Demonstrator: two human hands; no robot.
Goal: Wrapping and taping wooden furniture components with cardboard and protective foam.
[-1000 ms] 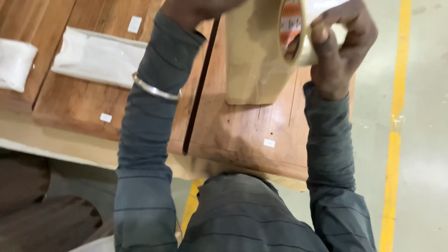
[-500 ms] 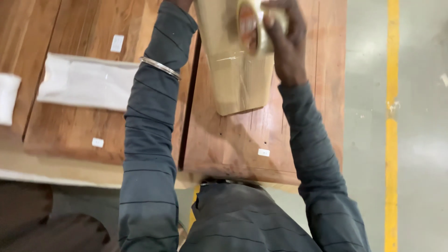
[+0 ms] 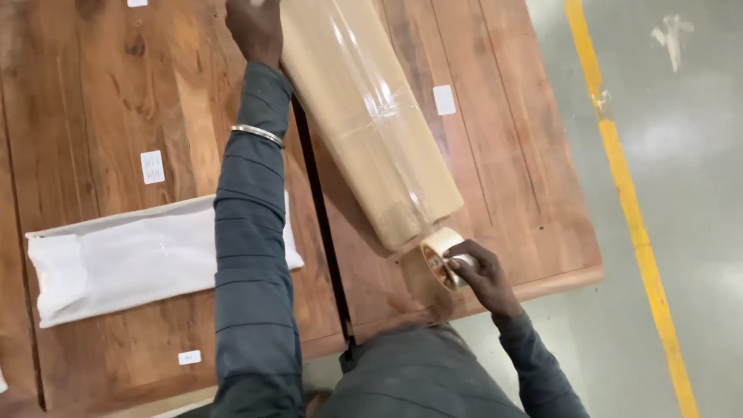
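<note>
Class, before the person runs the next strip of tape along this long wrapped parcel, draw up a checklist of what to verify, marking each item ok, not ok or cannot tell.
1. Tape roll held in the right hand: ok.
2. Roll at the near end of the long brown parcel: ok, it sits right against that end.
3. Left hand steadies the parcel's far part: ok, it rests beside it.
4. Parcel lies flat on the wooden table: ok.
5. Tape already stuck to the parcel: cannot tell.
6. White padded package out of the way: ok, it lies apart, left of the sleeve.
</note>
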